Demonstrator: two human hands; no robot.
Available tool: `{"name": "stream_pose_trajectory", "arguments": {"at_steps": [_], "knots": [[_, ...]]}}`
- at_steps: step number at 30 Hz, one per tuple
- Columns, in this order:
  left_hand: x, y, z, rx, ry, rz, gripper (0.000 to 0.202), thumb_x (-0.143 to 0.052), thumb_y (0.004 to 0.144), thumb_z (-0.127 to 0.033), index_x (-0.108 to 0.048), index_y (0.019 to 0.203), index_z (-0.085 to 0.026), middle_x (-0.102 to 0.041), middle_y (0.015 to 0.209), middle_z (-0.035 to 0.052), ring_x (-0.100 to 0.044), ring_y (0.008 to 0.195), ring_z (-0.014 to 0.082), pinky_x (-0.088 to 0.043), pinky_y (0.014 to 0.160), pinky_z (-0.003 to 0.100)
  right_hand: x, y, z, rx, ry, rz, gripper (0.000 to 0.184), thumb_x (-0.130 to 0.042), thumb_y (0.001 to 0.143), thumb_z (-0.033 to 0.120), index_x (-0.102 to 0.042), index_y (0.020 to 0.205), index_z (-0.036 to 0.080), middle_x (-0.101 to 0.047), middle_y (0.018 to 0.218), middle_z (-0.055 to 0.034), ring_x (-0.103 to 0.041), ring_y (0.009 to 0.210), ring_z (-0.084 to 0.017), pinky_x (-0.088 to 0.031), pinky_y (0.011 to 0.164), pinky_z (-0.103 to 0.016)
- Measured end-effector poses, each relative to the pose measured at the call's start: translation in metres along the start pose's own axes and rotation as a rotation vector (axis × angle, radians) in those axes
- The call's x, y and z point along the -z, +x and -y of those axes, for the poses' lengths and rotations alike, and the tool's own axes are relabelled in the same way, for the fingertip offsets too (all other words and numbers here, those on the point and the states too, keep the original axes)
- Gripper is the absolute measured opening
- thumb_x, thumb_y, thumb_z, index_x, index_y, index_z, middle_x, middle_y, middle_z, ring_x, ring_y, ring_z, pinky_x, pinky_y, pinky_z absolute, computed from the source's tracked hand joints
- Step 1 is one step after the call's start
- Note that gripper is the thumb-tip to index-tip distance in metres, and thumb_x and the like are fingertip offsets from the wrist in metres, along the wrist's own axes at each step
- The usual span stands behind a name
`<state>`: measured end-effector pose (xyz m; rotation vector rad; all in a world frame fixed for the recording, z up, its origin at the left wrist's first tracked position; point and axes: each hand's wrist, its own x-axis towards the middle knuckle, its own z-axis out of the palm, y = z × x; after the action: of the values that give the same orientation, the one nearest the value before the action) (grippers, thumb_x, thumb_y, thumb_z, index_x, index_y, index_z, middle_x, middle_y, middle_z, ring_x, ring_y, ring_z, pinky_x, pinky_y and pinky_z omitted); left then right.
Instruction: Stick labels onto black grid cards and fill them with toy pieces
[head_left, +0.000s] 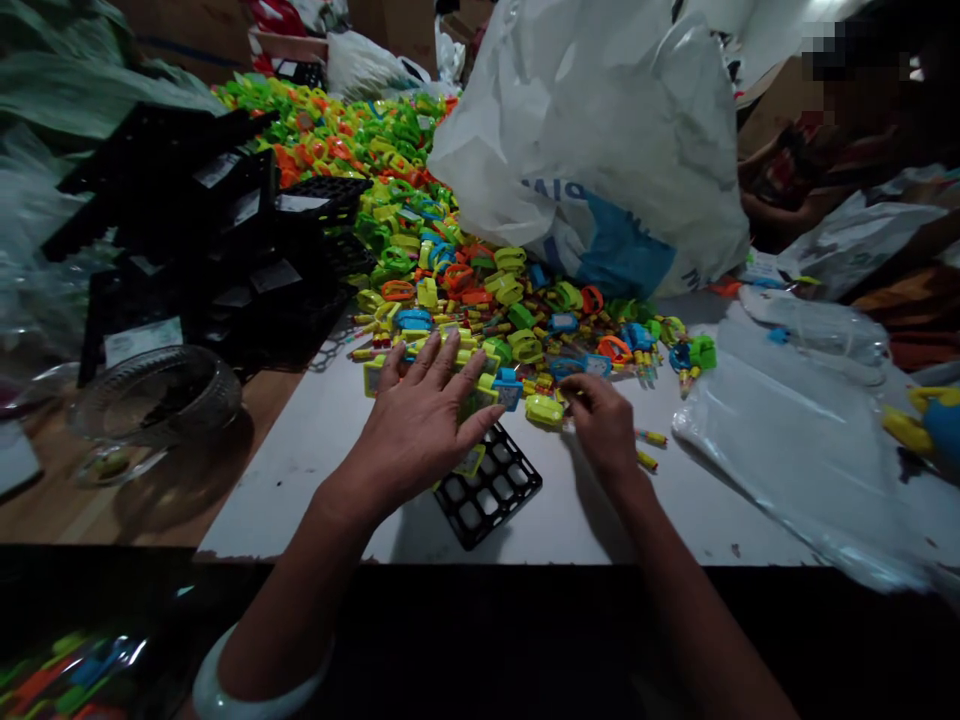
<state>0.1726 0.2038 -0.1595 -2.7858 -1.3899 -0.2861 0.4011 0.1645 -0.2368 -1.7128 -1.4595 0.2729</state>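
My left hand (420, 420) lies palm down with fingers spread, over yellow toy watches (379, 375) on the white tabletop. Under its palm a black grid tray (491, 490) with square openings sticks out, tilted toward me. A blue toy watch (508, 388) lies beside the left thumb. My right hand (604, 425) is closed, thumb and forefinger pressed together by a yellow-green toy watch (544, 410). What those fingers hold, if anything, is hidden. Thin yellow-and-red sticks (651, 438) lie to the right of that hand.
A large heap of bright toy watches (337, 140) spreads behind my hands. A big white plastic bag (592, 130) stands at the back. Stacked black trays (202, 230) and a glass bowl (161, 395) are left; clear plastic bags (795, 430) lie right. Another person's arm (787, 205) shows far right.
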Motion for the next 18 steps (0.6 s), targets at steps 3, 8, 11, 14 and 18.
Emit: {"name": "stream_pose_trajectory", "arguments": {"at_steps": [3, 8, 11, 14, 18], "knots": [[0.002, 0.001, -0.001, 0.015, 0.01, 0.017, 0.064, -0.026, 0.094, -0.061, -0.033, 0.147, -0.027, -0.022, 0.159, 0.0117, -0.016, 0.148, 0.0281, -0.013, 0.118, 0.056, 0.011, 0.029, -0.034, -0.012, -0.298, -0.026, 0.034, -0.051, 0.081, 0.017, -0.065, 0.112, 0.019, -0.06, 0.113, -0.0122, -0.057, 0.105, -0.026, -0.046, 0.09, -0.037], [0.004, 0.0, 0.0, 0.003, 0.025, 0.018, 0.062, -0.024, 0.095, -0.059, -0.034, 0.147, -0.027, -0.024, 0.158, 0.0108, -0.018, 0.147, 0.028, -0.015, 0.118, 0.055, 0.017, 0.038, -0.059, -0.039, -0.423, 0.032, 0.025, -0.047, 0.082, 0.018, -0.069, 0.093, 0.019, -0.062, 0.095, -0.0087, -0.056, 0.089, -0.023, -0.046, 0.081, -0.033], [0.003, 0.001, 0.001, -0.008, 0.038, 0.006, 0.061, -0.024, 0.095, -0.058, -0.035, 0.147, -0.026, -0.027, 0.157, 0.0108, -0.019, 0.147, 0.0278, -0.015, 0.118, 0.054, 0.026, 0.038, -0.068, -0.036, -0.431, -0.015, 0.033, -0.042, 0.082, 0.014, -0.067, 0.103, 0.018, -0.061, 0.097, -0.0086, -0.055, 0.092, -0.022, -0.045, 0.082, -0.032], [0.002, 0.002, 0.001, -0.003, 0.043, 0.004, 0.063, -0.024, 0.094, -0.06, -0.034, 0.147, -0.026, -0.026, 0.157, 0.0117, -0.019, 0.147, 0.0288, -0.016, 0.117, 0.055, 0.033, 0.045, -0.08, -0.039, -0.479, -0.072, 0.038, -0.04, 0.084, 0.015, -0.062, 0.114, 0.018, -0.058, 0.103, -0.0104, -0.053, 0.097, -0.024, -0.044, 0.084, -0.034], [0.001, 0.003, 0.001, -0.002, 0.037, 0.005, 0.064, -0.022, 0.094, -0.061, -0.033, 0.147, -0.027, -0.024, 0.158, 0.0113, -0.019, 0.147, 0.0289, -0.016, 0.117, 0.056, 0.034, 0.058, -0.093, -0.057, -0.493, -0.084, 0.03, -0.048, 0.083, 0.02, -0.06, 0.111, 0.016, -0.056, 0.104, -0.0104, -0.051, 0.094, -0.023, -0.043, 0.082, -0.034]]}}
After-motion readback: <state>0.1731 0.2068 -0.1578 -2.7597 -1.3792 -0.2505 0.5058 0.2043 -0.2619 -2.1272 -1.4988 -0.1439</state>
